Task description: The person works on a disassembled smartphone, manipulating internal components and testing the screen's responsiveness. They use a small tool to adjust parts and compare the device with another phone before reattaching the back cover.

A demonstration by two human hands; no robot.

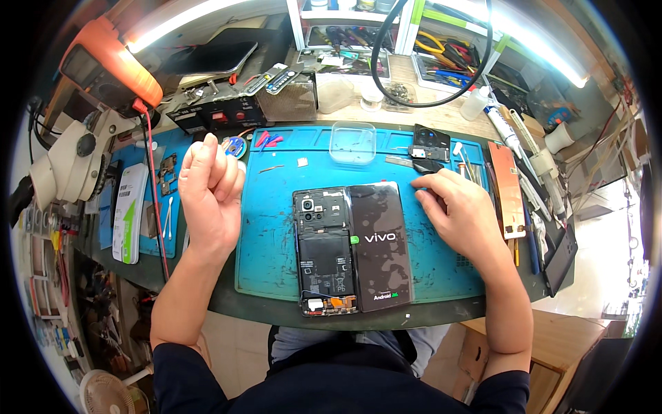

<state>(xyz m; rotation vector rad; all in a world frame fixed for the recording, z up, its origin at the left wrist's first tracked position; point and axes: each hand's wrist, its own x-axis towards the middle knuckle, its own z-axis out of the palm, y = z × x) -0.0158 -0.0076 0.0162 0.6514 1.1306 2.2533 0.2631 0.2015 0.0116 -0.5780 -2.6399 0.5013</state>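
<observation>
An opened phone (324, 248) lies on the blue work mat (265, 241), its inner parts exposed, with a dark glossy rear panel (379, 269) directly to its right. My left hand (214, 190) is raised at the upper left of the phone, fingers curled into a loose fist, with nothing visible in it. My right hand (452, 207) rests over the mat to the right of the panel, fingers loosely bent and apart, holding nothing. Just behind its fingertips lie small dark parts (427, 152) and a thin metal tool (400, 161). A clear plastic box (352, 143) sits toward the back.
A microscope (76, 159), orange multimeter (110, 65) and metal-cased device (221, 107) crowd the back left. A black cable loop (431, 103) hangs at back centre. Tubes and long tools (524, 159) line the right, beside a copper-coloured strip (505, 186). A slim white pack (129, 214) lies left.
</observation>
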